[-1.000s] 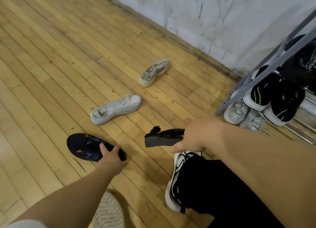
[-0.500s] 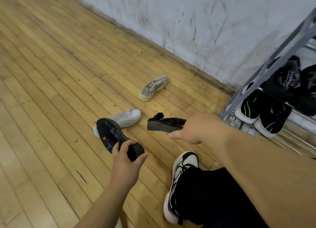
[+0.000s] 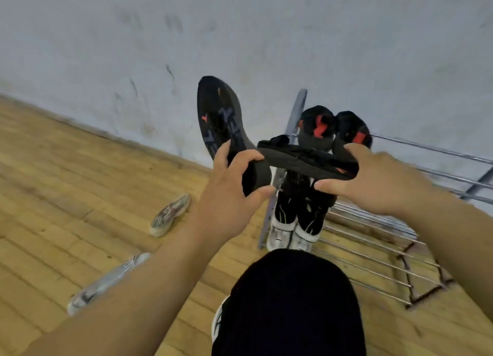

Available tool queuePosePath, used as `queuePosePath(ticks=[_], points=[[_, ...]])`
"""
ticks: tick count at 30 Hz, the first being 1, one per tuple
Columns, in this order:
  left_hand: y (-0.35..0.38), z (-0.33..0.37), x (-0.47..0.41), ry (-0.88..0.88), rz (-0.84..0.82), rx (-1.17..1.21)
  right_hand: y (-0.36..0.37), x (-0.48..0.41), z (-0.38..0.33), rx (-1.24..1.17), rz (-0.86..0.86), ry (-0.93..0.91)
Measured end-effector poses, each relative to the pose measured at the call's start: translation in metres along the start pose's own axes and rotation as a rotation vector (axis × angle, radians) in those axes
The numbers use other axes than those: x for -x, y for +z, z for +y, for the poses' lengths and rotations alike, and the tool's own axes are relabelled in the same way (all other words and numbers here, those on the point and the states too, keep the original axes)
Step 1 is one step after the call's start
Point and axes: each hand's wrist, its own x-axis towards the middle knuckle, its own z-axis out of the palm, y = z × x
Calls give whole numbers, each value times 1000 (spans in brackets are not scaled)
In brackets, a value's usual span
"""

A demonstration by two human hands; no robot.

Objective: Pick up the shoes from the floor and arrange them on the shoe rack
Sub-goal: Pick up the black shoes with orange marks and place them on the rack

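Observation:
My left hand [image 3: 229, 193] grips the heel of a black shoe [image 3: 221, 118], held upright with its sole facing me. In my right hand [image 3: 373, 179] is the matching black shoe [image 3: 301, 158], held sideways and level in front of the metal shoe rack [image 3: 378, 222]. On the rack sit a black pair with red tabs [image 3: 333, 129], a black pair with green lines [image 3: 301, 211] below it, and a white pair [image 3: 288, 238] at the bottom. Two pale shoes lie on the wooden floor: a beige one [image 3: 170, 215] and a white one [image 3: 106, 281] beside my left forearm.
The grey scuffed wall [image 3: 240, 35] stands right behind the rack. My black-clad knee [image 3: 288, 302] and my own black-and-white shoe [image 3: 217, 321] fill the lower middle. The rack's bare wire shelves [image 3: 400, 254] run off to the right.
Both hands have risen from floor level and swung right to the rack with the black shoes. The left shoe is now tipped upright. My view has turned toward the wall and rack.

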Motion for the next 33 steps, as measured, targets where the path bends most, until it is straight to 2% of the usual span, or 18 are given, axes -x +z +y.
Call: queuePosePath(ticks=[6, 12, 14, 18, 21, 22, 26, 33], points=[[76, 110, -74, 304, -118, -27, -38, 31, 120, -180, 156, 224], [160, 172, -116, 396, -224, -34, -23, 40, 217, -500, 291, 421], [187, 181, -124, 397, -267, -58, -15, 34, 246, -537, 324, 487], [238, 171, -129, 412, -399, -206, 5, 6, 281, -451, 389, 566], [269, 152, -131, 419, -558, -531, 19, -16, 290, -286, 305, 573], [275, 148, -133, 403, -572, -561, 22, -22, 290, -236, 261, 566], [285, 146, -139, 381, -531, -486, 29, -33, 295, -184, 169, 529], [284, 144, -134, 371, -529, -462, 31, -31, 296, -162, 191, 481]])
